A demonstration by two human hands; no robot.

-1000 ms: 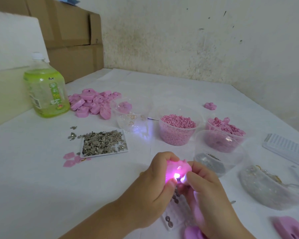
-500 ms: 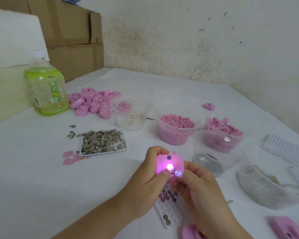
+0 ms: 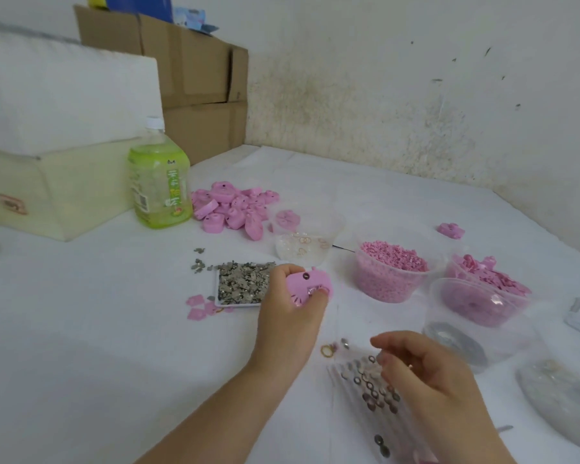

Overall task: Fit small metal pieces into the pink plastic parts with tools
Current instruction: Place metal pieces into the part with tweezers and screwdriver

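My left hand [image 3: 290, 316] grips a pink plastic part [image 3: 310, 286] and holds it above the table, close to the white tray of small grey metal pieces [image 3: 243, 286]. Its light is off. My right hand [image 3: 426, 373] hovers lower right with fingers loosely curled and nothing visible in them, just over a clear tray of small round metal discs [image 3: 372, 393]. A pile of pink parts [image 3: 235, 209] lies farther back by the bottle.
A green drink bottle [image 3: 159, 182] stands at the left by a pale box [image 3: 57, 189]. Tubs of pink granules [image 3: 390, 272] and pink pieces [image 3: 486, 279], clear tubs [image 3: 466, 333] and a small dish of rings [image 3: 303, 244] crowd the right. Cardboard boxes [image 3: 198, 78] stand behind.
The two hands have parted: my left hand carried the pink part away to the left and up, my right hand let go and dropped over the disc tray. The part's light went out.
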